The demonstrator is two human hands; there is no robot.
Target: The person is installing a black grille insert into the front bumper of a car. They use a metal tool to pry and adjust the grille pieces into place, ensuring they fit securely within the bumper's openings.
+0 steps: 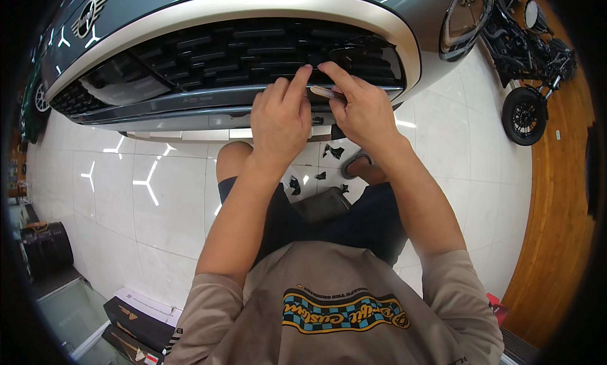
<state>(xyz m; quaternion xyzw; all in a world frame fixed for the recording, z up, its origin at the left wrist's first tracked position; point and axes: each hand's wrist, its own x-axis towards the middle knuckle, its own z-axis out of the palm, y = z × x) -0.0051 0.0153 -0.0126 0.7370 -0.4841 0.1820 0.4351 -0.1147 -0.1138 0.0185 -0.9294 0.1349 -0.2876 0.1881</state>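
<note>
My left hand (281, 115) is at the lower trim strip (215, 99) of the car's dark grille (246, 45), fingers bent and index finger reaching up to the slats; what it grips, if anything, is hidden. My right hand (363, 112) is just beside it, closed on a thin, flat tool (325, 92), with its index finger stretched toward the grille. A pale curved surround (410, 42) frames the grille on the blue-grey car body (158, 4). Several small black scraps (294, 185) lie on the floor below my hands.
A motorcycle (531, 112) stands at the right by wooden flooring (550, 226). A dark green car (35, 109) is at the far left. A black drum (47, 248) and black boxes (136, 324) stand at lower left. A dark pad (319, 204) lies on the white tiles between my legs.
</note>
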